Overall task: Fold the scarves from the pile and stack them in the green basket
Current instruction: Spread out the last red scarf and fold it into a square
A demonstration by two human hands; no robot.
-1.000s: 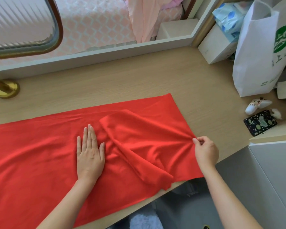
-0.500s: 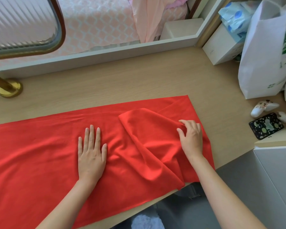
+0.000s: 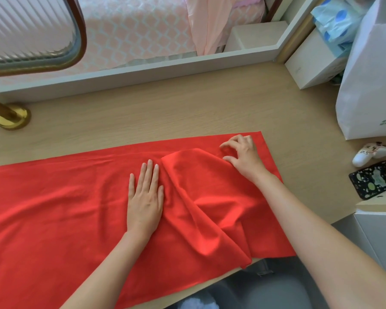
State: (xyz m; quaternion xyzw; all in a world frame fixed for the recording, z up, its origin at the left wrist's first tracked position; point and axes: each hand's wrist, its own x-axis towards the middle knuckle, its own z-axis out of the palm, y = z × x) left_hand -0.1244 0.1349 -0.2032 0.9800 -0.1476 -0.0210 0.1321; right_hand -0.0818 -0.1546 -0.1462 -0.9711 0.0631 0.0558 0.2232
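Scarf (image 3: pixel 54 208) corner over desk (image 3: pixel 165 112) edge

The scarf (image 3: pixel 54 197) lies across the table (image 3: pixel 165 112) from the frame's left edge to right of centre, with 2 hands on it, the left hand (image 3: pixel 145 197) at centre and the right hand (image 3: pixel 243 155) near its upper right corner, and a bag (image 3: pixel 370 85) above a phone (image 3: pixel 374 179) at the right edge.

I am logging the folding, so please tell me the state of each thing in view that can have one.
scarf: spread on the desk, right part bunched in a loose fold, one corner hanging off.
left hand: flat, pressing the scarf.
right hand: fingers curled on the fold; grip unclear.
bag: upright.
phone: lying flat, case up.
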